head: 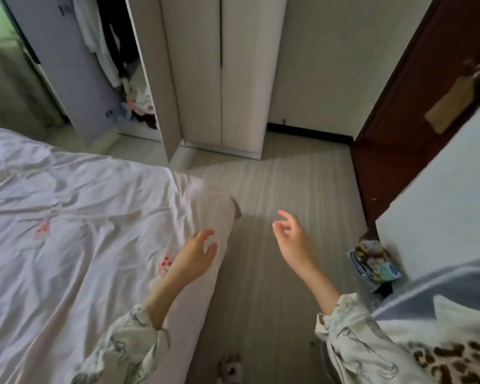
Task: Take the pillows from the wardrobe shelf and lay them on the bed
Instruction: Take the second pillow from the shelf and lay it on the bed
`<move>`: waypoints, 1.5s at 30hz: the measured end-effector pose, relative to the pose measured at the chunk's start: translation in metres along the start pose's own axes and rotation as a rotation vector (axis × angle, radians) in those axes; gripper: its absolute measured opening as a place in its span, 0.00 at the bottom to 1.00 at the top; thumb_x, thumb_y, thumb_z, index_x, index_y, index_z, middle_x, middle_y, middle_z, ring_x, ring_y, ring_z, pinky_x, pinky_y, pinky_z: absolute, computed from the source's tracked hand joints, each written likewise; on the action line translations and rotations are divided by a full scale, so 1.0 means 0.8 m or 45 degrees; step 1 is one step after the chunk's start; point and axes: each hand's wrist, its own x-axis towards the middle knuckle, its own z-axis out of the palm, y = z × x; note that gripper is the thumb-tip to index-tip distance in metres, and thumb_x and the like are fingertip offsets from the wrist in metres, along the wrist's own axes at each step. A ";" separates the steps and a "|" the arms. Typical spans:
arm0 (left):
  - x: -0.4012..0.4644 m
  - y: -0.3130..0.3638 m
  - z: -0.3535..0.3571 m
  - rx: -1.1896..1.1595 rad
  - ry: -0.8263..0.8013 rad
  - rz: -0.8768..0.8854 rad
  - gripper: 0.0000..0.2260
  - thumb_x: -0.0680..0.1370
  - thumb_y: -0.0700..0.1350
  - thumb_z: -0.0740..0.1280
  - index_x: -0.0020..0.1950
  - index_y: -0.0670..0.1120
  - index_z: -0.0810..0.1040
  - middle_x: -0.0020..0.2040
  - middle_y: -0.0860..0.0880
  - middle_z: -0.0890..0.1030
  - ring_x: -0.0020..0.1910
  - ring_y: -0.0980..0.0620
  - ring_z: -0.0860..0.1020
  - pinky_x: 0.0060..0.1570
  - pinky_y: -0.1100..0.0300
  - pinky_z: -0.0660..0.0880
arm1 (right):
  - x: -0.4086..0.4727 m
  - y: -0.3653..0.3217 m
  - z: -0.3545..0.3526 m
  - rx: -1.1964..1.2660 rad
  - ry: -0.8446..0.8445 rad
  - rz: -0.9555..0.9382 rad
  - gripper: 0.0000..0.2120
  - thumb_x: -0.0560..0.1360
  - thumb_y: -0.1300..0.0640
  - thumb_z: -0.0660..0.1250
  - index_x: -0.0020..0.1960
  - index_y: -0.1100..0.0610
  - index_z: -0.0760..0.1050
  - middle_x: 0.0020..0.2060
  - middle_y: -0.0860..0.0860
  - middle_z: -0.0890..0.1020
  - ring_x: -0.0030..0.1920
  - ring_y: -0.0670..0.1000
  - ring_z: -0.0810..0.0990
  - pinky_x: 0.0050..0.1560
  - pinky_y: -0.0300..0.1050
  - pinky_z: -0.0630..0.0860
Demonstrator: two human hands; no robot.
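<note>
bed: fills the left side of the view, covered by a creased white sheet with small pink prints; its near corner hangs toward the floor.
floor: pale striped boards between the bed and the door, running up to the wardrobe.
wardrobe: stands at the far end of the floor; 2 pale doors on the right are closed, the left door is swung open.
wardrobe inside: white and dark clothes hang there, with a heap of mixed clothes at the bottom; no pillows can be made out from here, and the shelf is out of sight.
door: dark brown, at the right, with a tan tag hanging on it.
left hand: held over the edge of the bed, fingers spread and loosely bent, its grip slack and holding nothing.
right hand: raised over the floor, apart from the left, fingers loosely curled, its grip also holding nothing.
sleeves: white with a grey line print, on both forearms.
box: small and colourful, on the floor by the white wall at the right.
</note>
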 end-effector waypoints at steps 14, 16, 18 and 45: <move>0.406 0.194 -0.064 -0.021 0.110 0.228 0.20 0.80 0.48 0.59 0.71 0.46 0.64 0.68 0.43 0.70 0.65 0.46 0.70 0.57 0.62 0.62 | 0.403 -0.065 -0.102 -0.086 0.040 -0.161 0.18 0.76 0.59 0.64 0.65 0.59 0.69 0.54 0.56 0.79 0.54 0.52 0.77 0.56 0.42 0.70; 0.458 0.211 -0.065 -0.032 0.156 0.217 0.21 0.79 0.49 0.59 0.71 0.45 0.63 0.67 0.44 0.70 0.65 0.46 0.70 0.58 0.61 0.63 | 0.468 -0.067 -0.106 -0.100 -0.001 -0.198 0.19 0.75 0.58 0.64 0.65 0.59 0.69 0.55 0.56 0.79 0.54 0.52 0.77 0.55 0.41 0.69; 0.510 0.228 -0.068 -0.046 0.208 0.194 0.22 0.79 0.49 0.60 0.71 0.45 0.62 0.67 0.43 0.70 0.65 0.46 0.70 0.60 0.59 0.64 | 0.533 -0.073 -0.110 -0.119 -0.067 -0.245 0.20 0.75 0.58 0.64 0.66 0.58 0.68 0.56 0.56 0.78 0.54 0.52 0.77 0.55 0.41 0.69; 0.944 0.055 -0.356 -0.189 0.901 -0.442 0.20 0.79 0.46 0.61 0.70 0.43 0.65 0.65 0.41 0.73 0.64 0.46 0.71 0.61 0.57 0.66 | 1.088 -0.343 0.292 -0.236 -0.876 -0.817 0.23 0.76 0.54 0.63 0.69 0.52 0.64 0.59 0.51 0.75 0.55 0.50 0.76 0.54 0.41 0.70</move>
